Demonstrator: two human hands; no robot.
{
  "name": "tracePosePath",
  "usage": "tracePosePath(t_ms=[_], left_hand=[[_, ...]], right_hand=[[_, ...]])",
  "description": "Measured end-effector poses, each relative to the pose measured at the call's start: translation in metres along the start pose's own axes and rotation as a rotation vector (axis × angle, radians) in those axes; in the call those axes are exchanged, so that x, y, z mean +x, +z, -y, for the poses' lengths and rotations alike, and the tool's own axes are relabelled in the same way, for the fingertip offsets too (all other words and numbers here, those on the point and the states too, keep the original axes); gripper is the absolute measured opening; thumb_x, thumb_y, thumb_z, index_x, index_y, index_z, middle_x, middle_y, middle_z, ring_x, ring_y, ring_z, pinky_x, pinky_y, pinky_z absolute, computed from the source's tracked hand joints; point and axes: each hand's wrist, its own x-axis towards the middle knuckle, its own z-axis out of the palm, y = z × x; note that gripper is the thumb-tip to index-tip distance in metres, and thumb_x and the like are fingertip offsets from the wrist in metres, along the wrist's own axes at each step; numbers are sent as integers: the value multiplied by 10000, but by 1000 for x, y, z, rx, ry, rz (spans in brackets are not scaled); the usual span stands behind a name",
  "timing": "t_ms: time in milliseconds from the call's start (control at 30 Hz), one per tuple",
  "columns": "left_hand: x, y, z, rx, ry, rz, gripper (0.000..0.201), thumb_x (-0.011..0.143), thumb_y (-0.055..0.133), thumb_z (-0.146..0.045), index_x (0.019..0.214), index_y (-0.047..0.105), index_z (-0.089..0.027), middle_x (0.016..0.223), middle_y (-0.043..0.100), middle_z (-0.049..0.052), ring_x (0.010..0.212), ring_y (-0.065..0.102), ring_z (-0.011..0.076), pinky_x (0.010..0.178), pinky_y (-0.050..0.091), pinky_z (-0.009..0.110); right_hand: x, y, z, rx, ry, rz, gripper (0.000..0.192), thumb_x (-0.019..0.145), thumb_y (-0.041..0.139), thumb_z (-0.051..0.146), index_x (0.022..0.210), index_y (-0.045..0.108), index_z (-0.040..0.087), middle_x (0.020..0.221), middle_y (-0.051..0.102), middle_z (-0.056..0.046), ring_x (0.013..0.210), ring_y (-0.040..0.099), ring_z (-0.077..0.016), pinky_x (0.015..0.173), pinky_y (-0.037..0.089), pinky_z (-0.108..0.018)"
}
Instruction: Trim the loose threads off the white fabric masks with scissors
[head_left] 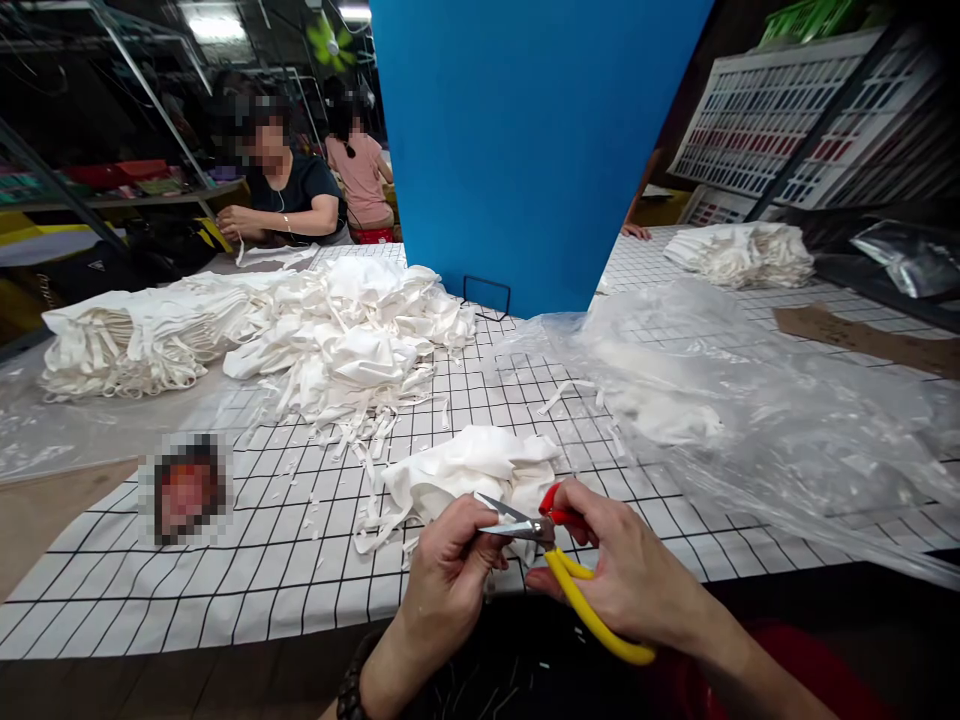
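No brand or writing can be read anywhere in view. At far left a stacked bundle of white fabric pieces [124,340] lies on clear plastic, beside a looser heap of white pieces [352,335] on the grid-patterned tablecloth [247,560]. Nearer the front edge, the left hand [450,565] is curled, fingers pinching white cloth [472,470] at the scissor tips. The right hand [637,575] grips the scissors [559,560], with a red and a yellow handle, blades pointing left and slightly parted. Behind stands a blue board [525,150]. To the right spreads a crumpled clear plastic bag [750,420], with another white pile [739,255] beyond.
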Motion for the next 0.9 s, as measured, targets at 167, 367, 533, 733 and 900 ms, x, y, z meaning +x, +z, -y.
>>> tracePosePath(t_ms=[167,367,533,733,900], left_hand=[[2,-1,-3,8,-21,30,151,946,508,-181,879,643,-194,788,564,11,683,570,112,631,450,225],[0,-5,-5,10,-82,68,186,958,498,-225,850,645,-187,777,563,16,691,564,118,631,443,227],[1,-8,-7,22,-79,78,193,951,515,-241,825,648,-181,776,573,20,684,553,114,633,435,224],[1,-7,-7,-47,-160,91,209,946,524,-283,826,653,-170,777,560,24,672,553,123,618,450,238],[4,-9,0,-80,-237,75,234,960,474,-350,860,592,-175,805,554,22,677,555,136,650,468,268]], right_hand=[[-2,-1,-1,-38,9,20,431,687,768,497,835,463,231,740,564,37,635,491,-147,591,375,-267],[-1,1,-5,-129,35,21,413,713,720,515,746,416,237,558,438,73,498,365,-119,490,267,-255],[-1,0,-5,-131,-30,15,434,690,732,532,764,424,236,614,493,59,524,400,-122,499,271,-250],[2,9,-10,-98,-33,-18,417,691,740,422,685,368,232,518,363,88,470,286,-97,471,223,-246],[6,10,-29,194,35,-11,403,685,766,393,718,398,232,585,418,77,526,336,-104,481,276,-234]])
